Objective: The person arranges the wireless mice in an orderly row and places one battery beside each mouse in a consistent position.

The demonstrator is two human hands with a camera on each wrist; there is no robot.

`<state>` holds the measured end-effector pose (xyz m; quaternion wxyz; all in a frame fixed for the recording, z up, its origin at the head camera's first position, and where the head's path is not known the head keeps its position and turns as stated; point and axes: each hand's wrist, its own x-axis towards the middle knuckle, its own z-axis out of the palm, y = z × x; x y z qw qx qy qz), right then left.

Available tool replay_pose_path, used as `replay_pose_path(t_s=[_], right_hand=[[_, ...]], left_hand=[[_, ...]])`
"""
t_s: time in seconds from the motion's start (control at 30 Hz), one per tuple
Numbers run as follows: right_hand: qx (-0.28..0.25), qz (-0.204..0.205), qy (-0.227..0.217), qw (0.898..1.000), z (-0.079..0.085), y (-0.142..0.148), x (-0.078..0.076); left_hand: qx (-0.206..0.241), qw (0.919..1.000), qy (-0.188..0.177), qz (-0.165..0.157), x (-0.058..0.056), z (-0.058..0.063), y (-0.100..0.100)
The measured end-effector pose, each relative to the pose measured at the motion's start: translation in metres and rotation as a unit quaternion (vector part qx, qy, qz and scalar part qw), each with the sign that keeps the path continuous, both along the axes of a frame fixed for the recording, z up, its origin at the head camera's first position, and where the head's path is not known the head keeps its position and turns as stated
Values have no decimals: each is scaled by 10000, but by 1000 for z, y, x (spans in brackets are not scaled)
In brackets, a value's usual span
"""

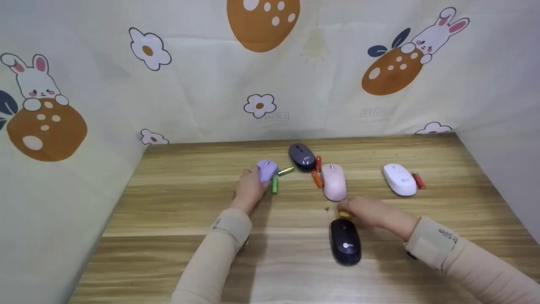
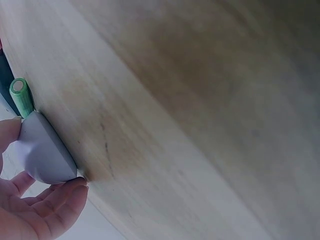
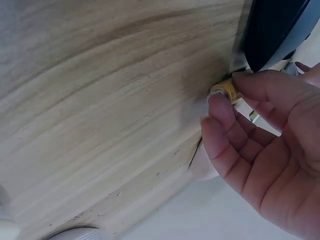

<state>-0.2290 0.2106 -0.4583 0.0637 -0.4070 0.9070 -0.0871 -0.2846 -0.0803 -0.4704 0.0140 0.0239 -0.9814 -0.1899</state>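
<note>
My left hand (image 1: pixel 249 185) grips a light purple computer mouse (image 1: pixel 267 169), thumb on one side and fingers on the other; in the left wrist view the mouse (image 2: pixel 44 150) rests on the wooden table. Close beside it lie a green battery (image 1: pixel 275 185) and a gold-and-green battery (image 1: pixel 286 171). Between thumb and forefinger, my right hand (image 1: pixel 367 210) pinches a yellow battery (image 1: pixel 345 214) just beyond the far end of a black mouse (image 1: pixel 346 242). In the right wrist view, the yellow battery (image 3: pixel 226 91) is partly covered by the fingertips.
A pink mouse (image 1: pixel 334 182) sits beyond my right hand, near an orange battery (image 1: pixel 317 179) and a red battery (image 1: pixel 318 163). Behind stands a dark grey mouse (image 1: pixel 302 157). To the right are a white mouse (image 1: pixel 399 180) and another red battery (image 1: pixel 419 180). A patterned curtain (image 1: pixel 202 101) borders the table.
</note>
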Motion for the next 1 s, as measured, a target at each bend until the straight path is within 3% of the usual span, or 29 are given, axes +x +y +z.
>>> replay_pose_path(t_s=[0.17, 0.33, 0.4, 0.5, 0.63, 0.77, 0.87, 1.0], right_hand=[[86, -503, -516, 9974, 18, 19, -1], [-84, -1162, -385, 9924, 33, 60, -3], [-114, -1508, -521, 9871, 37, 83, -1], [-96, -2274, -1412, 9635, 42, 118, 8], [-216, -3132, -2631, 9123, 33, 159, 27], [-345, -3526, -3188, 8791, 14, 182, 44], [-471, -3638, -3321, 8690, 6, 188, 51], [-677, -3546, -3354, 8702, 2, 187, 57]], left_hand=[[0, 10000, -28, 4, -1, 0, 0], [-1, 10000, -53, 22, -2, -2, 0], [34, 10000, -85, 16, -3, -2, 0], [92, 9999, -137, 20, -3, -2, 0], [69, 9999, -139, 26, -3, -2, -1], [25, 9999, -164, 4, -3, -2, -1], [23, 9999, -154, -12, -2, -1, -1], [12, 10000, -66, 11, -1, 0, -1]])
